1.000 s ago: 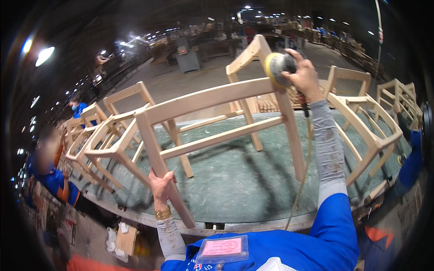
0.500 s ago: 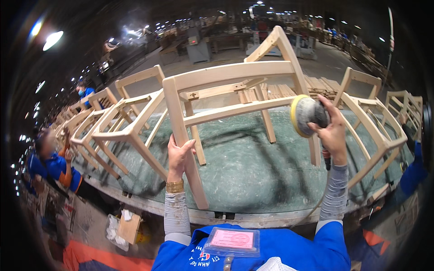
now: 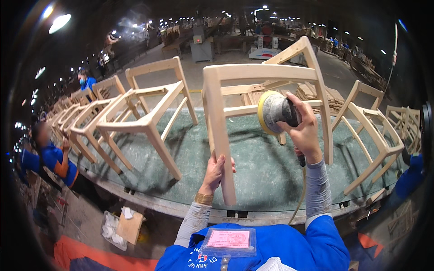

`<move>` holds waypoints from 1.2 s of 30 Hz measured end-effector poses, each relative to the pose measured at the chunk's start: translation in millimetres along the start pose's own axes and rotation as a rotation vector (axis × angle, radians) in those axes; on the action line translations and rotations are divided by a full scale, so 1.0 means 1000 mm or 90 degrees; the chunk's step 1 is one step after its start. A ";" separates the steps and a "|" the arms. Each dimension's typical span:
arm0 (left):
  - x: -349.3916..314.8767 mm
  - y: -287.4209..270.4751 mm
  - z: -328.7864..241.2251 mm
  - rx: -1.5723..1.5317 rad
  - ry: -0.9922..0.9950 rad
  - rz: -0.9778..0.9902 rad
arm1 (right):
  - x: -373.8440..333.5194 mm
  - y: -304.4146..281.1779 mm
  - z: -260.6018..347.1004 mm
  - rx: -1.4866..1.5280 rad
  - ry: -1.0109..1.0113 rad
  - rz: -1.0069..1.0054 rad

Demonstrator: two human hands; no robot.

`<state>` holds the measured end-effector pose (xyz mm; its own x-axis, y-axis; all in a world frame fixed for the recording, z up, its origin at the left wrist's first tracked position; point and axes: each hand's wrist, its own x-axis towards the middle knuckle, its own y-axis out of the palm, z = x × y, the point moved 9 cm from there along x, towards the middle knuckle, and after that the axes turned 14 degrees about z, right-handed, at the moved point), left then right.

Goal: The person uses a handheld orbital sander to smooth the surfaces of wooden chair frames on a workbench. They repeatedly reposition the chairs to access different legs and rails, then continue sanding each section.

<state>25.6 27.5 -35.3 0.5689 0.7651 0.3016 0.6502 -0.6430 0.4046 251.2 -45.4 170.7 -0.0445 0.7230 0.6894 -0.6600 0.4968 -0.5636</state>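
A bare wooden chair frame point(image 3: 266, 72) stands tilted before me on the green tabletop. My left hand point(image 3: 216, 171) is wrapped round the lower part of its left leg, thumb on the near face. In my right hand point(image 3: 304, 128) is a round power sander point(image 3: 276, 113) with a yellow-edged pad and a dark body. The sander is at the frame's lower crossbar, its pad turned toward the left leg; whether it touches the wood I cannot tell. A hose point(image 3: 299, 196) runs down from its handle.
Chair frames line the table point(image 3: 266, 185) on the left, the nearest point(image 3: 149, 119) close by; another point(image 3: 370, 131) stands at right. Co-workers in blue point(image 3: 61, 160) work at far left and right. Stacked wood pieces point(image 3: 323, 97) lie beyond the table. A plastic tub point(image 3: 113, 230) sits lower left.
The held chair frame has shifted right and turned, with my left hand still on its leg. The sander in my right hand has moved left, from the right leg to the crossbar.
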 end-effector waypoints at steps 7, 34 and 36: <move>0.008 -0.002 0.018 -0.111 -0.009 0.051 | -0.008 0.027 0.022 0.014 0.021 -0.024; 0.049 -0.022 0.006 -0.338 -0.042 0.294 | -0.243 0.123 0.003 -0.179 0.498 0.067; 0.050 -0.024 0.004 -0.335 -0.050 0.305 | -0.261 0.143 -0.014 -0.197 0.563 0.116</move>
<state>40.3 81.0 -33.8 0.7789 0.3846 0.4954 0.0019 -0.7913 0.6114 179.4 -156.5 -96.5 0.5395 0.8401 0.0569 -0.4652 0.3537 -0.8115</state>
